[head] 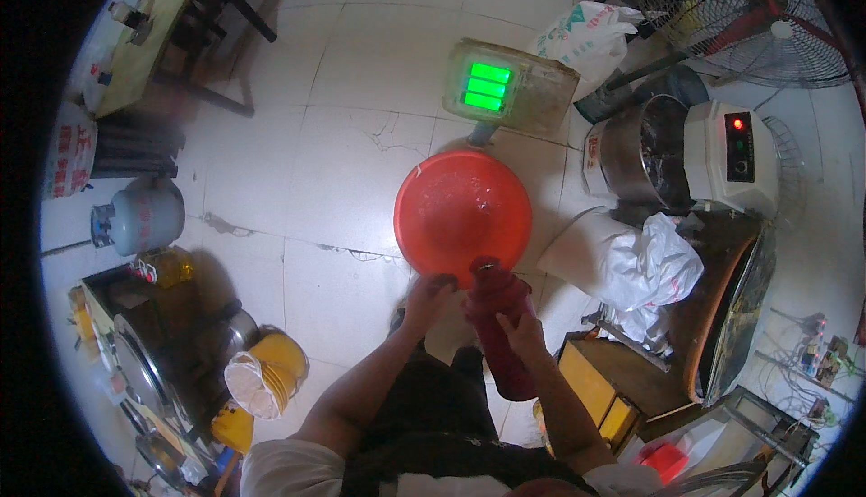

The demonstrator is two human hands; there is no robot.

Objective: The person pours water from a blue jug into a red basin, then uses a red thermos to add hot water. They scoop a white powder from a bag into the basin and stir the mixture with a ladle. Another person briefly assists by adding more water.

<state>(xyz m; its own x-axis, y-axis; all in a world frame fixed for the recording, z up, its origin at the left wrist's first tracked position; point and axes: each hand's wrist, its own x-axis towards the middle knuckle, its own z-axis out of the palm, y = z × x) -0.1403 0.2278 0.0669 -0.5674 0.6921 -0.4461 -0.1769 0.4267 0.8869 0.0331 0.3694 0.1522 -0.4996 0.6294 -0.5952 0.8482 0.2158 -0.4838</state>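
Observation:
An orange-red plastic basin [464,209] sits in front of me below the lit green display of a platform scale [487,88]. Some small whitish patches show inside it. My left hand [436,294] is at the basin's near rim; whether its fingers hold the rim cannot be told. A dark red, tall container [500,348], like a thermos or jug, is tilted with its mouth at the basin's near right edge. Around its body is my right hand [524,334]. The contents of the container are hidden.
A dough mixer [727,159] with a steel bowl, white plastic sacks [629,260] and a floor fan [778,30] stand on the right. At left are a table [152,37], a gas cylinder [149,216] and stacked yellow buckets [284,368].

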